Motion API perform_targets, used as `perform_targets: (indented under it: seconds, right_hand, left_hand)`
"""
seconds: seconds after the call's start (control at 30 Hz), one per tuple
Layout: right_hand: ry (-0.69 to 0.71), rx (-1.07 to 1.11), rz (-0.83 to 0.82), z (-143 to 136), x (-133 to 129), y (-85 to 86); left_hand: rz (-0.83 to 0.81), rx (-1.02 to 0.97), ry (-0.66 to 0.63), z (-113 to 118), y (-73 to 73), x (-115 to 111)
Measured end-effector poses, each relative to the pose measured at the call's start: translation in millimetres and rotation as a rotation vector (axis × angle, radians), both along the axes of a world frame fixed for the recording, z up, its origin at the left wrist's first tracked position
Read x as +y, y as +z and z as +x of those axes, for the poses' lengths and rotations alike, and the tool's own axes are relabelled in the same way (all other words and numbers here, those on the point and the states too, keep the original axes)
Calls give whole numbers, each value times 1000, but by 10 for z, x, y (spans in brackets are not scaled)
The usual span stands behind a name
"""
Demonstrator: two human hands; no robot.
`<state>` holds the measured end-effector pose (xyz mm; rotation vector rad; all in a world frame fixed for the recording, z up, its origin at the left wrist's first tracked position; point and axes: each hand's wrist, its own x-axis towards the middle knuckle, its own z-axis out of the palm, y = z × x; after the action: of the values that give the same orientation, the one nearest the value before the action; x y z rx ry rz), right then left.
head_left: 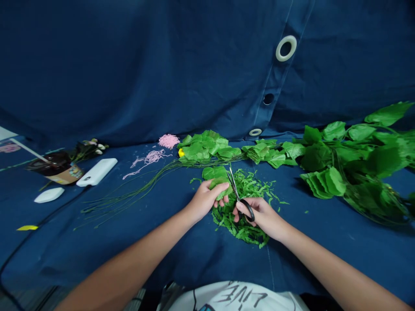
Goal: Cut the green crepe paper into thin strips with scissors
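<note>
My left hand pinches a green artificial leaf between thumb and fingers. In my right hand is a pair of scissors with black handles, its metal blades pointing away from me beside the leaf's right edge. The blades look slightly apart. Under both hands lies a heap of shredded green strips. Another flat green leaf rests just beyond my left hand. Behind it sits a pile of stacked leaves.
Leafy vines spread over the right side. Long green stems trail left. Pink shreds and pale pink strands lie behind. Farther left are a white power bank with a black cable, a drink cup and a white case.
</note>
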<state>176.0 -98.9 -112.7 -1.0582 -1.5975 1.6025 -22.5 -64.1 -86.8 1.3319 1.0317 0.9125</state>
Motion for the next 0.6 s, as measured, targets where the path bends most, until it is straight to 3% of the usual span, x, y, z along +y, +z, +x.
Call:
perform_targets:
  seconds: [0.23,0.6]
  right_hand:
    - [26,-12,40,-11,-41,60]
    - [10,-52,74,-11,-32,-22]
  left_hand:
    - [48,-11,-8,4,-48,1]
    - [47,30,22,10,-84,-14]
